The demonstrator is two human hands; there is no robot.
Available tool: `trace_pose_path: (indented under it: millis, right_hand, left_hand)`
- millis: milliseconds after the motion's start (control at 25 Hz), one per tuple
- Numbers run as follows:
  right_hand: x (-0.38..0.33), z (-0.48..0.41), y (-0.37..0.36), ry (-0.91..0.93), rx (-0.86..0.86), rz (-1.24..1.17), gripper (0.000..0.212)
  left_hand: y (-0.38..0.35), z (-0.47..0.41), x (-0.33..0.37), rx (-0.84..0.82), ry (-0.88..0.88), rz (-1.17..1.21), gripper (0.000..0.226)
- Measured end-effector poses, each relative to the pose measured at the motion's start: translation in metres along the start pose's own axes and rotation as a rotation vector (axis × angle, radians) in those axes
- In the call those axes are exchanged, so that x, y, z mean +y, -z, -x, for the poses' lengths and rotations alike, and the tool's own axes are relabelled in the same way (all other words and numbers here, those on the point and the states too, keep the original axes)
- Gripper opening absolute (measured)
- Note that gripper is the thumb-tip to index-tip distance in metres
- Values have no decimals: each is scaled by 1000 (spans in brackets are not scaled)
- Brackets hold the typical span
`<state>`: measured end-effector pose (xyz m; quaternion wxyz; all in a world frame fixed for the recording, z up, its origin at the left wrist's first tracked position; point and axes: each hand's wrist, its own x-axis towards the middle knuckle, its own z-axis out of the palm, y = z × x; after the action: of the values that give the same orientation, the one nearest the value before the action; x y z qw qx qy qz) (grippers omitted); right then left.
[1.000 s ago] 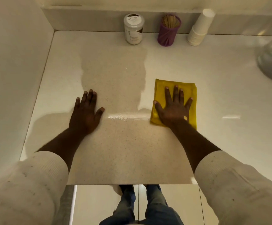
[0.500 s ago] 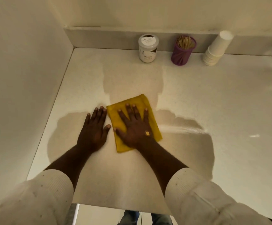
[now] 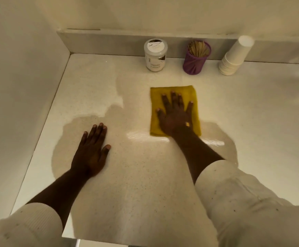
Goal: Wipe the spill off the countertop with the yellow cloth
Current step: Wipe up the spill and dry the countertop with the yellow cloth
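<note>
The yellow cloth [image 3: 156,95] lies flat on the pale speckled countertop [image 3: 252,113], in its middle. My right hand [image 3: 176,116] presses down on the cloth with fingers spread, covering most of it. A thin glossy wet streak [image 3: 213,142] runs along the counter just in front of the cloth, on both sides of my right wrist. My left hand [image 3: 91,150] rests palm down on the bare counter to the left of the cloth, apart from it and holding nothing.
Against the back ledge stand a white lidded jar [image 3: 155,55], a purple cup of wooden sticks [image 3: 196,57] and a leaning stack of white paper cups [image 3: 234,57]. A wall [image 3: 20,86] bounds the counter's left side. The counter's front edge [image 3: 127,240] is near me.
My right hand has slid the cloth to the right and farther back, away from my left hand, after sweeping it leftward earlier. My left hand has stayed planted on the counter.
</note>
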<state>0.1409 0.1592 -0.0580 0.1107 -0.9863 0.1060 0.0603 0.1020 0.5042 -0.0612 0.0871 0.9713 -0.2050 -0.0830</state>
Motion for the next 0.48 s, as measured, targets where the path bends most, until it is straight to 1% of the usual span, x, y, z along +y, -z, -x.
trace_pose_path:
  millis: [120, 240, 360, 480]
  right_hand:
    - [84, 15, 13, -230, 37, 44, 73]
    - [124, 44, 15, -378, 72, 47, 77]
    - [113, 72, 4, -407, 99, 44, 78]
    - [71, 89, -11, -351, 102, 57, 79]
  left_hand:
    - [2, -1, 1, -1, -1, -9, 67]
    - [4, 0, 3, 2, -7, 3, 68]
    - [4, 1, 4, 21, -23, 4, 68]
    - [2, 1, 3, 29, -34, 10, 68]
